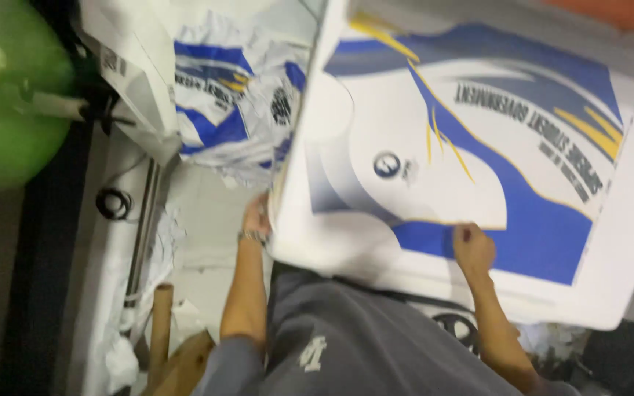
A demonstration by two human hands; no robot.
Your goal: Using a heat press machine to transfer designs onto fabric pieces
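**Two hands on one big printed sheet**

Two bare hands work a large white rectangular sheet printed with blue, grey and yellow swooshes (478, 154), which lies flat across a white table (207, 220) and fills the right half of the view. Its long axis runs from the lower left toward the upper right, slightly tilted against the frame, and its printing reads upside down from here, so its top edge points toward the person.

The left hand (257, 218) sits at the sheet's left edge, fingers tucked against or under that edge; whether they pinch it I cannot tell, since the edge covers them. The right hand (472, 248) rests on the sheet's blue band near the lower edge, closed into a loose fist with the fingers together, pressing on the surface or gripping something too small to make out.

No container shows clearly. Beyond the left hand lies a crumpled heap of white and blue printed paper (232, 103), loose on the table. A brown cardboard tube (160, 323) stands near the lower left, beside scraps of white paper (164, 242).

Everything is motion-blurred. A green blurred shape (9, 110) at the upper left is cut off and unreadable. The person's grey shirt (361, 345) hides the sheet's near edge.
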